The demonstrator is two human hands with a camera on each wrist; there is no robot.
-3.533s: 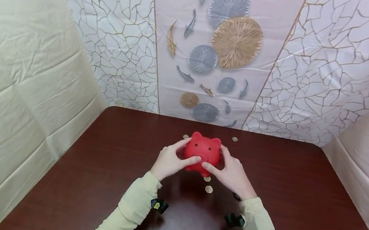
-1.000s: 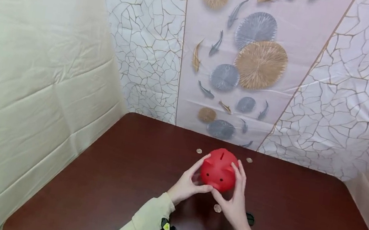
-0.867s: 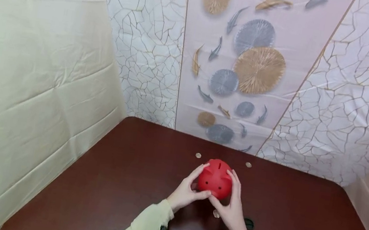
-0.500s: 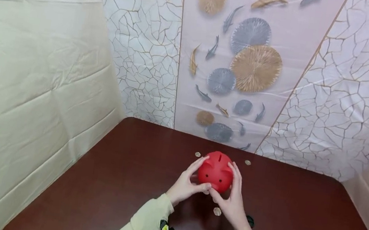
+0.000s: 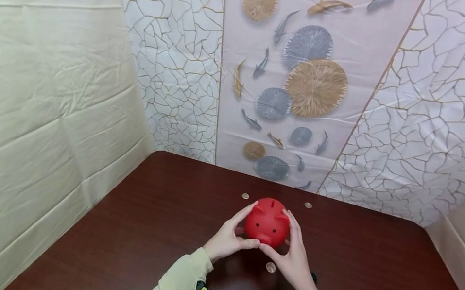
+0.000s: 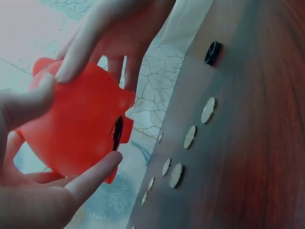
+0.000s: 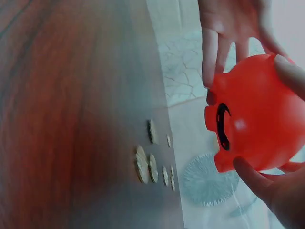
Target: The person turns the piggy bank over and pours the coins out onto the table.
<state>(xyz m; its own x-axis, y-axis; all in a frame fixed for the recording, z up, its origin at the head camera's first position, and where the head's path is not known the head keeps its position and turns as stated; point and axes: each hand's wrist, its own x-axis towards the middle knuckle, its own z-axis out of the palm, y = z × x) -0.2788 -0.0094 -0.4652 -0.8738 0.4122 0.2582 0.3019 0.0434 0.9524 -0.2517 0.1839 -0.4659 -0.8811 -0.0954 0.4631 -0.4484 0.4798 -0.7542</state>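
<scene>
The pig is being held clear of the table between both hands, snout toward the person, over the middle of the tabletop. Compared with a few seconds back, it is now being kept with its back slot turned away from the head camera, whereas a second ago that slot was showing on top; the tilting suggests coins are being shaken out through an opening underneath. In the wrist views a dark opening is being shown on the pig's underside, facing the table.

The left hand is being curled round the pig's left flank, thumb under the snout; the right hand is being wrapped round the right flank in the same way. Both are grasping, neither is released.

What is left inside the pig cannot be told. On the table beneath it a row of coins is lying, seen edge-on from the wrists; one coin is lying just before the right hand, and two more are lying beyond the pig near the patterned wall. A small black cap is resting on the table, apart from the coins.
</scene>
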